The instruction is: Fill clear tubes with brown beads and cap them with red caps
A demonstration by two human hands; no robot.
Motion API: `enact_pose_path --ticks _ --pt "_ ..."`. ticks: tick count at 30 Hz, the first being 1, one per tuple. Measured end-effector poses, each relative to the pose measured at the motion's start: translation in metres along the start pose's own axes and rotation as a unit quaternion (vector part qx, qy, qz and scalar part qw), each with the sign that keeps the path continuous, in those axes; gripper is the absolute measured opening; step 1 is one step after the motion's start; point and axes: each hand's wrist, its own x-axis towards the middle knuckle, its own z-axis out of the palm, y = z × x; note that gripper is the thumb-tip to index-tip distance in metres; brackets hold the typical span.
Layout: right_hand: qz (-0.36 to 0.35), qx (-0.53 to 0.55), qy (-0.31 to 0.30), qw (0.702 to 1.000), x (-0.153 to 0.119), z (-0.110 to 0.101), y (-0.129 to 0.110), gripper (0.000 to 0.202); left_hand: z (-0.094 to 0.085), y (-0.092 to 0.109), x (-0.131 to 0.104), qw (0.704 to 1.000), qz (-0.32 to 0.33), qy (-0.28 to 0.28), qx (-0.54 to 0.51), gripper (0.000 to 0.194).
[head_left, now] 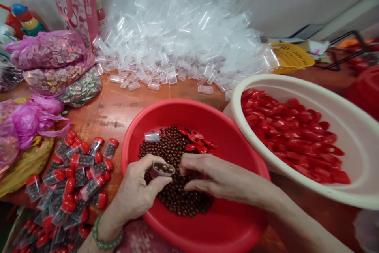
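Inside a red basin point(189, 105), a heap of small round brown balls point(186, 203) covers part of the bottom. My left hand point(139, 186) grips a small clear plastic container point(154, 172) between thumb and fingers; brown balls show in its open mouth. Beside it, my right hand point(207, 172) reaches down among the balls with curled fingers, and whatever it holds is hidden. Several red plastic pieces point(197, 139) lie on the heap behind my right hand. Another clear container point(152, 137) rests on the balls at the basin's back left.
A white basin point(359, 190) of red plastic parts point(290, 130) leans at the right. Filled containers with red caps point(79, 160) are piled at the left, near pink bags point(56, 49). Empty clear containers point(177, 44) are heaped at the back, by a yellow basket point(291, 57).
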Motion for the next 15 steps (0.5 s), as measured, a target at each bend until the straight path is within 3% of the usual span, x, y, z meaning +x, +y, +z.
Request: enact_pose_path --ticks 3,6,10,15 --pt "0.068 -0.139 0.022 0.988 0.007 -0.006 0.013 0.002 -0.006 0.003 -0.005 0.995 -0.019 -0.064 -0.068 0.011" --pt "0.152 -0.225 0.061 0.960 0.017 -0.016 0.036 0.010 -0.011 0.007 -0.010 0.988 -0.039 -0.126 -0.076 0.011" --pt "0.229 -0.237 0.076 0.941 0.016 -0.027 0.063 0.019 -0.016 0.010 -0.009 0.994 -0.012 -0.105 -0.012 0.010" --pt "0.239 -0.221 0.070 0.943 0.006 -0.021 0.064 0.021 -0.017 0.008 0.002 0.994 -0.003 -0.110 -0.016 0.011"
